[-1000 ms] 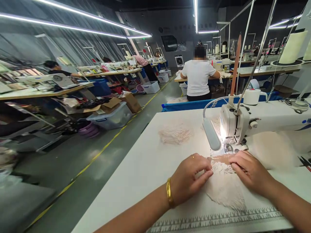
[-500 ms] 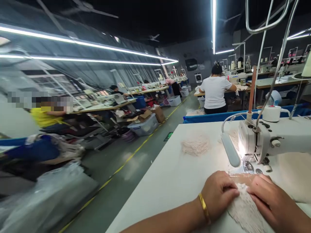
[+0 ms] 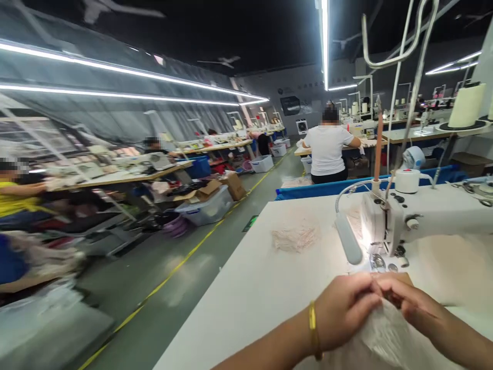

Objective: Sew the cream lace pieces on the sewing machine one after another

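Note:
Pale lace fabric (image 3: 387, 334) hangs from my hands toward the front of the white sewing table and is blurred at its lower end. My left hand (image 3: 348, 308), with a gold bracelet at the wrist, pinches its upper edge. Close against it, my right hand (image 3: 414, 303) also has its fingers closed on the lace. Both hands are just in front of the sewing machine (image 3: 389, 221), whose lamp lights the needle area. A small heap of pale lace (image 3: 296, 235) lies on the tabletop to the left of the machine.
A grey pad-like arm (image 3: 348, 239) stands left of the needle. Behind the table runs a blue cloth edge (image 3: 308, 190); beyond it sits a person in a white shirt (image 3: 327, 149). A cream thread cone (image 3: 467, 105) stands at right. A yellow-lined aisle (image 3: 185, 262) runs along the left.
My hands have come closer together, and the lace between them has shifted and bunched up. The camera view has turned slightly to the right.

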{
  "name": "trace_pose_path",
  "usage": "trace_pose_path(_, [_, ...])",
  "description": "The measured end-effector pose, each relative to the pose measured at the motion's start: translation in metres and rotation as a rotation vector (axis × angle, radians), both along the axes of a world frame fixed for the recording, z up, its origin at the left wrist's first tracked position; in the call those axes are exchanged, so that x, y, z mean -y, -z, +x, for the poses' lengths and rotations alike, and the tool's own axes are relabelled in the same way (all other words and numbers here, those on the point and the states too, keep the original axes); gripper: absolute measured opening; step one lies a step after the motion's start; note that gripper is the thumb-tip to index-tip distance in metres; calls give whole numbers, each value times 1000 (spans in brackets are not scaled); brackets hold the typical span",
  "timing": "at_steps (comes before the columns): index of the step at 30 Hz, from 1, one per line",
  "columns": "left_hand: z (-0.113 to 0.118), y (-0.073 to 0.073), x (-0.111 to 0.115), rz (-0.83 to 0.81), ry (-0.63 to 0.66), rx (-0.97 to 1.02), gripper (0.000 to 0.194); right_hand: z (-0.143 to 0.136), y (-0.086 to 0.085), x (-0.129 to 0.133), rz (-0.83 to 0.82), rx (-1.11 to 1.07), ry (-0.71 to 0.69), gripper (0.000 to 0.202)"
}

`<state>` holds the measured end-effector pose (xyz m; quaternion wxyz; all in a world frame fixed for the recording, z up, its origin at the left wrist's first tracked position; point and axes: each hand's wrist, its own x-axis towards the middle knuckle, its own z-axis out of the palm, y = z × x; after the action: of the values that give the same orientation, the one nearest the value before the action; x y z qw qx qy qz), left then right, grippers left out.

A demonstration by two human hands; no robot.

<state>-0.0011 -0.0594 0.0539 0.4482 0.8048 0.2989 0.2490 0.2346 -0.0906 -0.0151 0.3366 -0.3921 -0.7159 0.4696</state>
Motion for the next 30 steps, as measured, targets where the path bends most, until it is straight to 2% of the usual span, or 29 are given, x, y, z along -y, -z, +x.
trace_pose_path(2, [0,5,-7,-39,-84,-48,21,-6,-8,0,-87,-13,30,60])
trace_pose_path(5, [0,9,-15,-127,-120,-71,26,-14,-11,-4,-104,54,186,44])
trace_pose_path(7, [0,8,-17,-191,-123,-64,26,-16,-11,-7,-106,43,228,35])
trace_pose_path(13, [4,15,-17,-239,-153,-50,31,-19,-11,-5,-88,-4,243,24])
trace_pose_path(18, [3,24,-19,-176,-187,-52,33,-20,-14,-5,-85,-8,247,29])
trace_pose_path(23, [2,24,-19,-156,-172,-57,36,-19,-15,-6,-106,-50,253,36])
trace_pose_path(30, [2,21,-18,-155,-160,-83,35,-19,-11,-5,-85,-62,272,30])
